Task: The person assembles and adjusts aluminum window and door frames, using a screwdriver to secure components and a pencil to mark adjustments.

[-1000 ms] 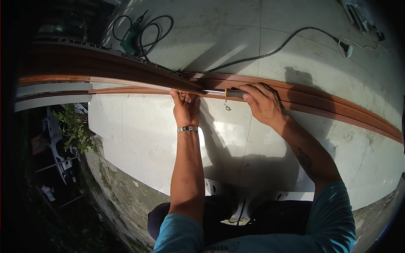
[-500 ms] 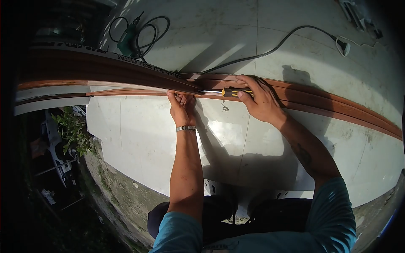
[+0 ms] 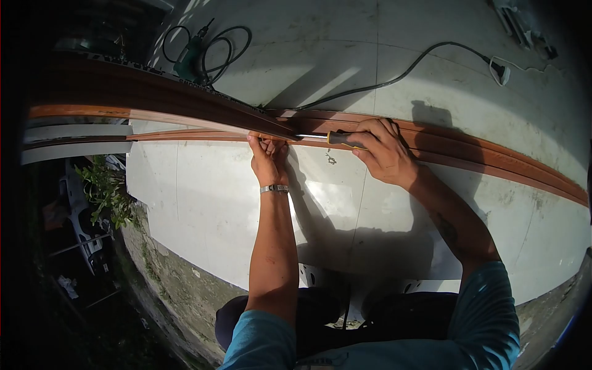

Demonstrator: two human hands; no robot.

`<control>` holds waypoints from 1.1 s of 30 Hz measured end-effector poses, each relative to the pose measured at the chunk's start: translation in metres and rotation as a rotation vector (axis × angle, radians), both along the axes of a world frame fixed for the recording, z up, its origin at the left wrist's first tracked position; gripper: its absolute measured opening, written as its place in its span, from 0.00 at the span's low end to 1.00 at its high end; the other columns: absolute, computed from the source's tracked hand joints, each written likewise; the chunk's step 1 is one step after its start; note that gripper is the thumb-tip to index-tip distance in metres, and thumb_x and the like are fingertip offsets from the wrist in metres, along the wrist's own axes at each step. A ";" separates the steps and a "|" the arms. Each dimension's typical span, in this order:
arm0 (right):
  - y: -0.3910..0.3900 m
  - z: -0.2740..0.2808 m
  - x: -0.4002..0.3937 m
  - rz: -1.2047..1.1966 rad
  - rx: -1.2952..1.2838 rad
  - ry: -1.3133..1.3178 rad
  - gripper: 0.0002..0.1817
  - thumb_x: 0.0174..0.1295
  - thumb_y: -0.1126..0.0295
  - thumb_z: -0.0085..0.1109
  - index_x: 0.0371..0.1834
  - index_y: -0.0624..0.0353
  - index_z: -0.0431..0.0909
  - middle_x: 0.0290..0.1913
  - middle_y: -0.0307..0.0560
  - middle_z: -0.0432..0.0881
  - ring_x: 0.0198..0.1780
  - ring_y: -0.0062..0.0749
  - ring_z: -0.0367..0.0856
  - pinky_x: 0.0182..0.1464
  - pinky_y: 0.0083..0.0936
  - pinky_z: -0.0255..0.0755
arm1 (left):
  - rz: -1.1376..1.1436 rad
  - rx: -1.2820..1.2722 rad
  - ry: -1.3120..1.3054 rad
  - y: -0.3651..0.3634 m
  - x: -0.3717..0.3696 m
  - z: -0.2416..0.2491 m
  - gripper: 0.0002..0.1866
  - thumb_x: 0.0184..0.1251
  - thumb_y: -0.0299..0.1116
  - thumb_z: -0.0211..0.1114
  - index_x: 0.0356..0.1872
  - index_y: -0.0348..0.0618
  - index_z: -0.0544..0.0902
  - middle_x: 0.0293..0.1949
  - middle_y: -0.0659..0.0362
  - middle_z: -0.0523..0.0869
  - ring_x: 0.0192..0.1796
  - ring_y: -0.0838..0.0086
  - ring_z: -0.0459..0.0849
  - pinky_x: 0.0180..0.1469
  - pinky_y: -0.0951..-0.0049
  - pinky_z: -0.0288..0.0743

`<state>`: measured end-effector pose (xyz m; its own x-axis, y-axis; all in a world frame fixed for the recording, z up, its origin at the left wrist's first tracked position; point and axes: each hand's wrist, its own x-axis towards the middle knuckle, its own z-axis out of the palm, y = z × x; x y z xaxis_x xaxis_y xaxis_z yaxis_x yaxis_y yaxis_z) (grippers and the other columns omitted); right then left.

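Observation:
My right hand point(image 3: 387, 150) is closed around the yellow-and-dark handle of a screwdriver point(image 3: 345, 140). The screwdriver's metal shaft points left, its tip at the end of a brown frame bar point(image 3: 203, 102). My left hand point(image 3: 267, 154) grips the lower edge of that bar close to its end, with the fingers curled underneath and partly hidden. The bar slants up to the left and meets a second brown grooved frame rail point(image 3: 456, 143), which lies across the white tiled floor point(image 3: 234, 203).
A green power drill point(image 3: 190, 57) with a coiled black cord lies beyond the bar. A black cable point(image 3: 394, 77) runs to a plug point(image 3: 502, 73) at the upper right. Metal pieces point(image 3: 521, 28) lie farther back. A leafy plant point(image 3: 108, 191) stands beside the floor's left edge.
My right hand has shifted slightly right and wrapped further around the screwdriver handle; its fingers were more extended before. My left hand stays on the bar.

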<state>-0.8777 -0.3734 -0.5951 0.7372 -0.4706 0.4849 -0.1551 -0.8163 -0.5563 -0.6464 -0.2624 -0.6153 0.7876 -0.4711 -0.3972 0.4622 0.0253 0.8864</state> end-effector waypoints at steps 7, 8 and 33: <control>0.012 -0.012 0.016 -0.211 0.474 -0.101 0.17 0.51 0.73 0.62 0.46 0.55 0.76 0.45 0.42 0.74 0.47 0.40 0.71 0.52 0.35 0.63 | 0.019 -0.005 -0.012 0.000 0.000 -0.004 0.29 0.64 0.64 0.50 0.36 0.44 0.75 0.29 0.63 0.80 0.34 0.76 0.80 0.39 0.76 0.73; 0.011 -0.002 0.015 -0.225 0.322 -0.091 0.16 0.51 0.73 0.61 0.46 0.56 0.77 0.45 0.42 0.74 0.47 0.39 0.71 0.51 0.34 0.64 | -0.005 0.002 -0.006 0.002 0.002 -0.005 0.28 0.64 0.64 0.50 0.41 0.46 0.75 0.31 0.64 0.81 0.35 0.76 0.80 0.40 0.74 0.74; -0.014 0.011 0.023 -0.182 0.694 0.240 0.10 0.63 0.68 0.53 0.43 0.60 0.79 0.33 0.43 0.79 0.31 0.33 0.75 0.38 0.27 0.71 | -0.020 -0.014 -0.013 0.002 0.002 -0.008 0.27 0.66 0.63 0.48 0.35 0.47 0.76 0.27 0.66 0.78 0.32 0.77 0.78 0.38 0.75 0.72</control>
<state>-0.8552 -0.3876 -0.5836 0.6667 -0.7337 -0.1313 -0.4355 -0.2405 -0.8675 -0.6440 -0.2607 -0.6229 0.7832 -0.4920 -0.3803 0.4512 0.0287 0.8920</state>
